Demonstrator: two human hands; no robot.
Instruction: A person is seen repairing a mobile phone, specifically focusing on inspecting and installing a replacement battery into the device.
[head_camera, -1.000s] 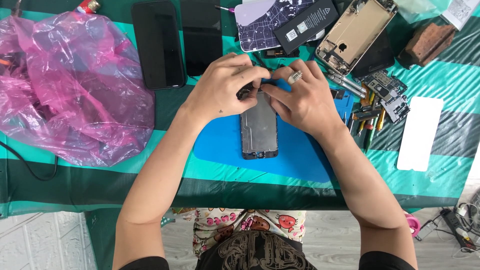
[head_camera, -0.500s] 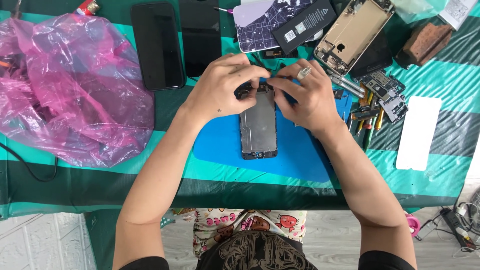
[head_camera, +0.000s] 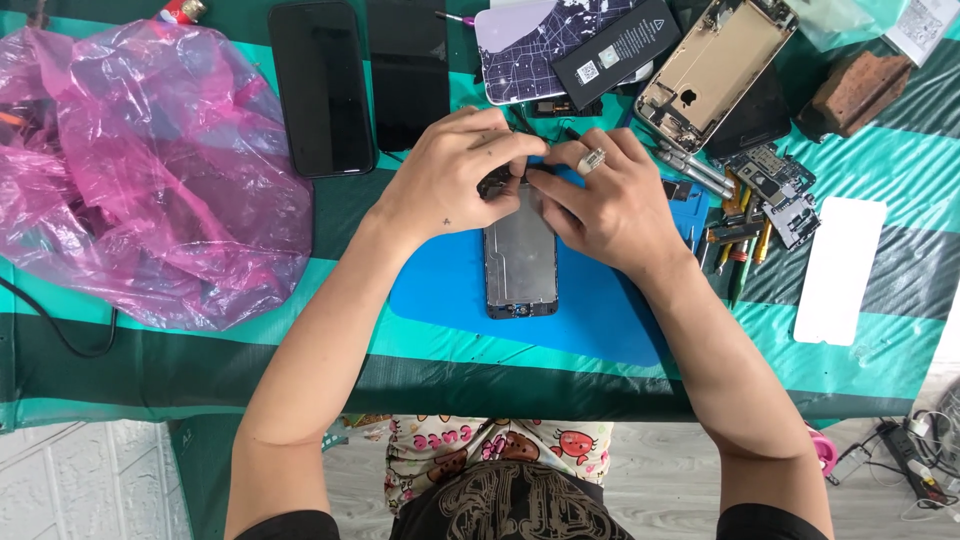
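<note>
Head view, left hand (head_camera: 455, 180) and right hand (head_camera: 610, 200) fingers pinching phone screen panel's (head_camera: 521, 255) top edge

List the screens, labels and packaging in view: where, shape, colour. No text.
Phone screen panel: blue mat, under both hands, face down, grey back.
Two dark phones: upper left of the mat, black, screens off.
Battery: top centre, black rectangle with white labels.
White panel: right, rounded rectangle.
Pink plastic bag: left, crumpled, translucent.

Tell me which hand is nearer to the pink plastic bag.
Left. The left hand works at the top of the phone screen panel, a gap right of the pink plastic bag; the right hand lies beyond it, farther right.
</note>
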